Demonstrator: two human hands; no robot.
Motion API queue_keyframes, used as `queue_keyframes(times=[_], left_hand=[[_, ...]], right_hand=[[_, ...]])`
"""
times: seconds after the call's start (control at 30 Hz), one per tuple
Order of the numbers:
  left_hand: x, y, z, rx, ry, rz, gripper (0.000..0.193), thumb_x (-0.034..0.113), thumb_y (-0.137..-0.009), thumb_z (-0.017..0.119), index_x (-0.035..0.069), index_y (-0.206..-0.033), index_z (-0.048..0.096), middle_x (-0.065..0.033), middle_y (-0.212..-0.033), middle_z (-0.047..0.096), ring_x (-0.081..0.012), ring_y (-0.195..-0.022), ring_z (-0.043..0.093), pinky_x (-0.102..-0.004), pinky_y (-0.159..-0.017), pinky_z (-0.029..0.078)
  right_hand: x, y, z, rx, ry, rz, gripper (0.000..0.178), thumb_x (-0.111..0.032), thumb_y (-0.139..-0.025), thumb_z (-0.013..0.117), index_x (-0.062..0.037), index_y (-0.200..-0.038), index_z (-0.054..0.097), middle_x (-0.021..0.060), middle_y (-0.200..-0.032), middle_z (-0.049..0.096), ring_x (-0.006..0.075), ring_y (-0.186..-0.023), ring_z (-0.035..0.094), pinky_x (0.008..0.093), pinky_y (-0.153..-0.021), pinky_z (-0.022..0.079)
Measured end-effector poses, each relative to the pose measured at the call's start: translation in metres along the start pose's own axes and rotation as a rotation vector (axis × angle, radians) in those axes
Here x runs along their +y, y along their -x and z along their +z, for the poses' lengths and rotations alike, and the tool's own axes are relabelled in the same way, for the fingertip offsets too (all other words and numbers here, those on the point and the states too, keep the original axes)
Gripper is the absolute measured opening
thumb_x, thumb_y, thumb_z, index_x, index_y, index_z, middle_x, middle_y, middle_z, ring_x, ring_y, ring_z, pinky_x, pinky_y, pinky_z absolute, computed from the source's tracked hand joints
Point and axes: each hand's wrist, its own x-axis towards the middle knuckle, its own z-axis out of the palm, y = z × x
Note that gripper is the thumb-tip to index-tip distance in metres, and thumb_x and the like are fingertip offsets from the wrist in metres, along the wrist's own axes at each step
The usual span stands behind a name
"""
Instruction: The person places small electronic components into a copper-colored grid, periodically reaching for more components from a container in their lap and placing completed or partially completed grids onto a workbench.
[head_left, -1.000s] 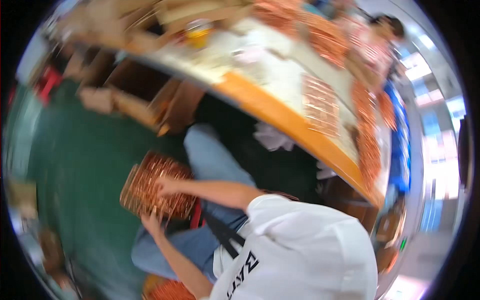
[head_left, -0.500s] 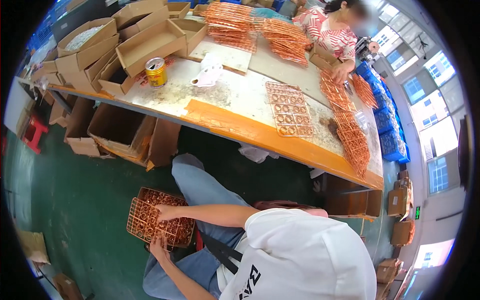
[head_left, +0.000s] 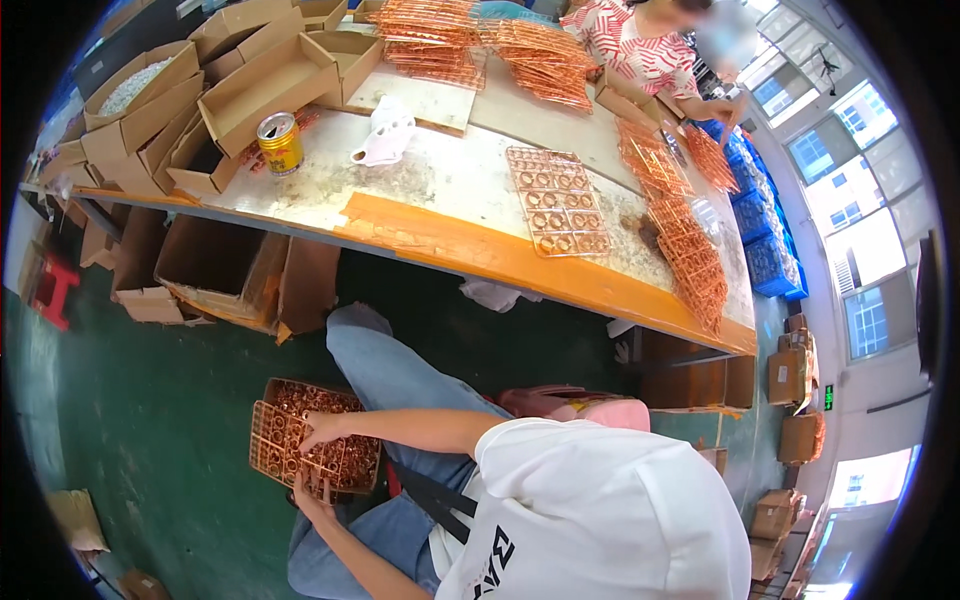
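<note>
A copper-coloured grid frame (head_left: pixel 272 442) with rings in its openings lies tilted over an open cardboard box (head_left: pixel 376 462) at the lower left. Loose copper-coloured rings (head_left: pixel 318 396) fill that box. My left hand (head_left: pixel 314 492) grips the frame's near edge, its fingers partly over the bars. My right hand (head_left: pixel 322 430) reaches across the box with fingers bent down onto the frame; whatever is between the fingertips is too small to make out. Both hands work close together, beside my bent knee.
A worktable (head_left: pixel 440 228) carries stacked copper-coloured frames (head_left: pixel 540 65), one flat frame (head_left: pixel 558 200), a yellow can (head_left: pixel 280 145) and cardboard trays (head_left: pixel 268 92). A co-worker (head_left: pixel 640 50) sits across it. Boxes (head_left: pixel 220 262) stand beneath; a red stool (head_left: pixel 52 290) is at left.
The whole view has shifted slightly. My right hand has moved a little over the frame, while my left keeps its hold. The co-worker's hand has lifted off the frames toward the right.
</note>
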Motion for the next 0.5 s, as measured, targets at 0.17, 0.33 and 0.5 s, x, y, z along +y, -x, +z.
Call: queue_keyframes(times=[0.17,0.33,0.5], left_hand=[[0.0,-0.005,-0.015,0.069,-0.121,0.038,0.063,0.047,-0.086,0.051,0.009,-0.133,0.037,-0.0101,-0.129,0.042,-0.0235,-0.12,0.041,-0.0432,-0.098,0.034],[-0.002,-0.002,-0.011,-0.104,0.184,0.17,0.057,0.034,-0.086,0.06,0.015,-0.134,0.035,-0.0076,-0.128,0.042,-0.0237,-0.122,0.039,-0.0363,-0.092,0.041],[0.006,-0.005,-0.018,-0.233,0.11,0.199,0.052,0.024,-0.085,0.062,0.01,-0.129,0.039,-0.0051,-0.116,0.05,-0.0203,-0.108,0.049,-0.034,-0.089,0.045]], right_hand=[[-0.009,0.003,0.005,-0.119,-0.201,0.07,0.042,-0.01,-0.065,0.077,0.006,-0.096,0.053,0.0145,-0.085,0.061,0.0236,-0.072,0.061,0.0341,-0.055,0.052],[-0.004,0.003,-0.001,-0.01,-0.274,0.224,0.01,0.008,-0.072,0.062,0.007,-0.081,0.06,0.0154,-0.078,0.063,0.0218,-0.066,0.064,0.0333,-0.047,0.056],[0.02,-0.021,0.002,-0.052,0.256,0.228,0.031,0.001,-0.073,0.061,0.0024,-0.103,0.059,0.0182,-0.094,0.062,0.0287,-0.088,0.06,0.0372,-0.072,0.05]])
